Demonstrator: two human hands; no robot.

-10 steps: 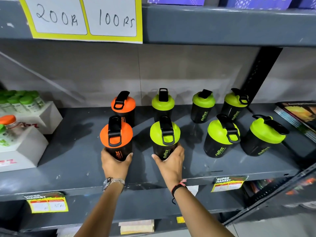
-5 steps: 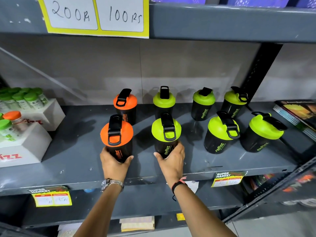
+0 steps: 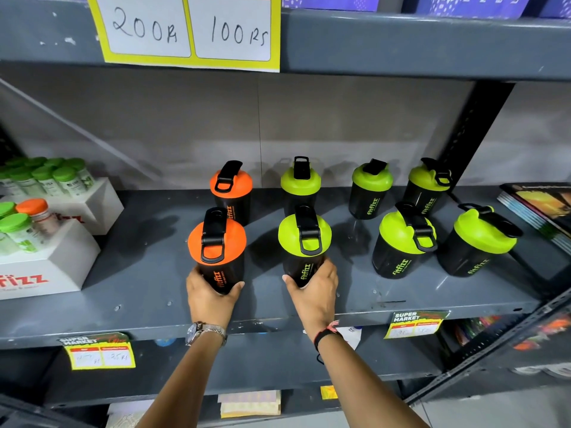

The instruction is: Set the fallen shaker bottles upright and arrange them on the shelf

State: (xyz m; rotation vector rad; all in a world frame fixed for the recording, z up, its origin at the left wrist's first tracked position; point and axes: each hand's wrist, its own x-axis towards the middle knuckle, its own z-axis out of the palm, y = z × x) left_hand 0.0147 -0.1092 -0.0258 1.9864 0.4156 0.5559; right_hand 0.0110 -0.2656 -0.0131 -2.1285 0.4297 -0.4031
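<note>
Hands (image 3: 262, 298) gripping two upright shakers (image 3: 259, 251), shelf (image 3: 139, 273)

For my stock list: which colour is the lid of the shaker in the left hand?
Orange lid, with a black strap; head view.

We reach both arms forward, our left hand (image 3: 210, 299) and right hand (image 3: 315, 296) side by side, fingers (image 3: 236, 287) curled closed, each wrapped around something, wrists straight.

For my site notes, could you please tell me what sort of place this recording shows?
Most likely a supermarket aisle. Handwritten price cards hang on the upper shelf edge, a yellow "Super Market" price tag sits on the grey metal shelf, and identical Fitfizz shaker bottles stand in rows like stock.
</note>
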